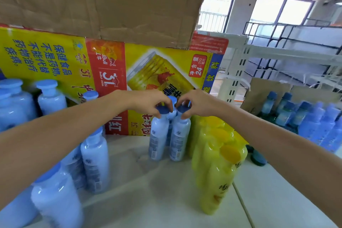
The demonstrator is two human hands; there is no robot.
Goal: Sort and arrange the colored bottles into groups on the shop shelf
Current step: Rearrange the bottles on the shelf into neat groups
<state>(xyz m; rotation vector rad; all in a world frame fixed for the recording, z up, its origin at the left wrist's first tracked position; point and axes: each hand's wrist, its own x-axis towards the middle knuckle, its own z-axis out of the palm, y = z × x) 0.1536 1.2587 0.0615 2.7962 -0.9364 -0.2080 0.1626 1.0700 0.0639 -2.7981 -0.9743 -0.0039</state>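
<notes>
Head view looks down on a white shelf (140, 181) with both bare arms reaching forward. The left grip (151, 102) curls its fingers round the dark blue cap of a pale blue bottle (158, 135). The right grip (196, 103) pinches the dark blue cap of a second pale blue bottle (179, 135). These two bottles stand upright on the shelf, just beside each other, near its back edge. Between the two caps shows the lighter blue cap of a third bottle (173, 100), standing behind them.

Just to the right of the pair, a row of yellow bottles (216, 153) runs from the back edge toward the front edge. Along the left edge stand larger light blue bottles (94, 157). A yellow and red printed carton (74, 65) lines the back edge, with a brown cardboard flap (111, 2) above it. Beyond the shelf's right edge, more blue bottles (314, 120) stand in a blurred group.
</notes>
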